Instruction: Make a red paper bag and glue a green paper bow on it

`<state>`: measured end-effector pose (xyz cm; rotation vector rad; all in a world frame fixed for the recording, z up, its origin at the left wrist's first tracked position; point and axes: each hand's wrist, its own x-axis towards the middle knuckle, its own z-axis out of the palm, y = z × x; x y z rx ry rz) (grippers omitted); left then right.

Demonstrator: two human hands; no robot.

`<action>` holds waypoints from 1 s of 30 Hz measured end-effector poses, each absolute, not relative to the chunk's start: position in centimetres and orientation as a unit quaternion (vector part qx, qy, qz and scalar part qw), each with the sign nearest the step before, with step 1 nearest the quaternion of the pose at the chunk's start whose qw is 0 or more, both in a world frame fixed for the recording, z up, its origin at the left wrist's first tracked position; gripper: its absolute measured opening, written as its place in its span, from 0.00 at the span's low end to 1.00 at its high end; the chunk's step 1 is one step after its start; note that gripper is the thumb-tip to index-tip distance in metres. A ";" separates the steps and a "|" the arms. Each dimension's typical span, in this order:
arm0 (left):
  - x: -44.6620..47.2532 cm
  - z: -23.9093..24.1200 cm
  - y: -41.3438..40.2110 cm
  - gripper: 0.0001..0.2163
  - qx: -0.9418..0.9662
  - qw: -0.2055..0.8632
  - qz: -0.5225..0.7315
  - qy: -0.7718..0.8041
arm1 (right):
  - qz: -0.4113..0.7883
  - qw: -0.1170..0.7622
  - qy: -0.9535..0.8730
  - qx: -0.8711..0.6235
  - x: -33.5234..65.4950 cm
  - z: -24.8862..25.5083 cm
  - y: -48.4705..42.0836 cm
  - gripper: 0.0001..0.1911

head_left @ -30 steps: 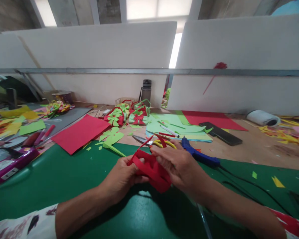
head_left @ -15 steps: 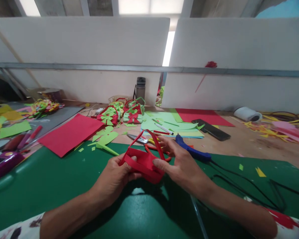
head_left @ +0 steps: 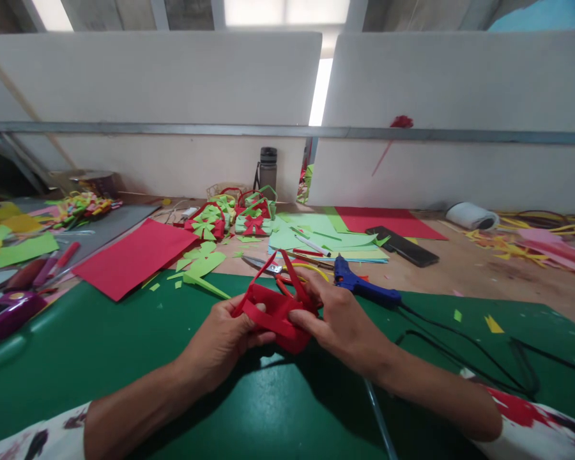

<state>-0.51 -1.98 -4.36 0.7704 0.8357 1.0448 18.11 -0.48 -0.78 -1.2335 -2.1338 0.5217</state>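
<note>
A small red paper basket [head_left: 280,322] with a thin looped handle is held up over the green mat [head_left: 182,409]. My left hand [head_left: 227,342] grips its left end, thumb on the near wall and fingers beneath. On the right end my right hand [head_left: 333,310] is closed, its thumb pressing inside the near wall and its fingers behind the handle's foot. Just beyond the basket lie orange-handled scissors [head_left: 261,264], partly covered by it. Right of my right hand rests a blue glue gun [head_left: 367,286]. A clear glue stick [head_left: 379,418] lies below my right forearm.
Finished red and green baskets [head_left: 253,223] with bows stand at the back beside a grey bottle [head_left: 268,169]. A red sheet [head_left: 137,255] and green scraps [head_left: 204,262] lie left. Pale green sheets [head_left: 311,233] and a black phone [head_left: 402,246] lie right. The glue gun's cord [head_left: 464,354] crosses the mat.
My right hand has closed in on the basket's right end, its raised fingers now down against the handle's foot. My left hand keeps its hold. The view has shifted slightly.
</note>
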 end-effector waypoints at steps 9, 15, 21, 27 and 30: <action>-0.4 -4.4 -1.8 0.14 0.314 0.719 0.482 0.390 | 0.123 0.295 -0.847 -0.425 18.4 -2.1 -0.2 0.32; -0.5 -4.4 -1.6 0.14 0.289 0.721 0.500 0.383 | 0.048 0.360 -0.871 -0.331 19.2 -2.3 -0.7 0.27; -0.7 -4.2 -1.7 0.14 0.279 0.729 0.514 0.355 | -0.014 0.304 -0.891 -0.337 19.3 -2.7 -1.1 0.28; -0.9 -3.5 -2.1 0.10 0.271 0.753 0.514 0.309 | -0.068 0.304 -0.891 -0.330 19.0 -3.5 -1.2 0.21; -1.2 -3.3 -2.4 0.13 0.275 0.781 0.490 0.274 | -0.074 0.303 -0.894 -0.322 19.1 -3.6 -1.2 0.20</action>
